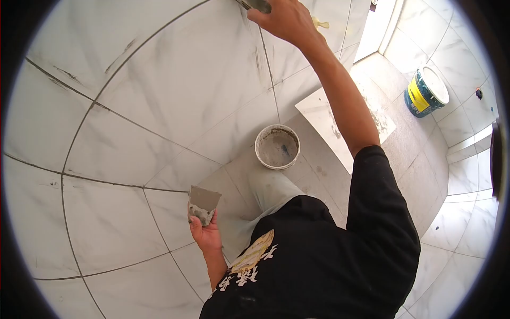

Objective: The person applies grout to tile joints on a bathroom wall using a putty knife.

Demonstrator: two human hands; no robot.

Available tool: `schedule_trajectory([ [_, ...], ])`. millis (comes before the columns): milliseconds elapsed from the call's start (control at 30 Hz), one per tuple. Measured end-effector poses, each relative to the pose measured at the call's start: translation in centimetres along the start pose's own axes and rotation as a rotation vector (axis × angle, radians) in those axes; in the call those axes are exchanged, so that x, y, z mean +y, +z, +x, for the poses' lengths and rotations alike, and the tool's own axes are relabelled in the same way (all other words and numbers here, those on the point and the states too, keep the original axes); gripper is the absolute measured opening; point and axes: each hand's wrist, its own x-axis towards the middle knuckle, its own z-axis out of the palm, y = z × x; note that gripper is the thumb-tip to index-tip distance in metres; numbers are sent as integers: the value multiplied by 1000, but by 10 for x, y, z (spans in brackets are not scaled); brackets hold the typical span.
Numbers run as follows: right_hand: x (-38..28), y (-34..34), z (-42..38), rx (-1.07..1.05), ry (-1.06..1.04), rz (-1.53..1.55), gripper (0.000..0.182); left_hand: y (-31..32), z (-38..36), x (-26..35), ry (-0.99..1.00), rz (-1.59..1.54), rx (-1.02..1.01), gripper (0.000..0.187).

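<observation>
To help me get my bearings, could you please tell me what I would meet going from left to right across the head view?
Left hand holding a small flat plate, white-rimmed bucket, white board on the floor, blue bucket with a yellow label.

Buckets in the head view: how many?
2: a white bucket beside the person's leg, and a yellow-labelled teal bucket at upper right. Others may be hidden.

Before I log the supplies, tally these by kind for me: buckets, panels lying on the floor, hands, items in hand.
Buckets: 2 (paste bucket, teal bucket)
Floor panel: 1
Hands: 2 (left hand, right hand)
Held items: 2 (paste-coated piece, partly cut-off item)
Total: 7
</observation>
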Motion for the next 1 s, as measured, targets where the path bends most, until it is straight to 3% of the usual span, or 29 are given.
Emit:
schedule_trajectory([
  [100, 29, 41, -39, 19, 73, -126, 56, 0, -7, -3, -25, -41, 65, 48],
  [200, 75, 97, -107, 37, 35, -27, 60, 4, -2, -2, -76, -91, 73, 45],
  [400, 120, 116, -198, -218, 155, 24, 59, 40, 43, -16, -276, -43, 54, 39],
  [467, 101, 94, -198, -416, 717, 1222, 60, 76, 57, -20, -332, -63, 60, 35],
  [500, 81, 82, -197, -458, 704, 1226, 60, 95, 64, -22, -369, -55, 79, 35],
  [567, 43, 52, -201, -594, 539, 1705, 66, 126, 77, -28, -430, -56, 65, 34],
  [700, 8, 23, -204, -725, 360, 1600, 64, 174, 96, -29, -435, -65, -71, 34],
  [767, -3, 9, -195, -720, -46, 967, 62, 183, 98, -22, -383, -22, -137, 36],
  [900, -12, 4, -189, -687, -142, 743, 63, 190, 94, -16, -211, 63, -249, 41],
  [1000, -11, 14, -183, -591, -132, 754, 65, 184, 92, -11, -174, 36, -264, 42],
])
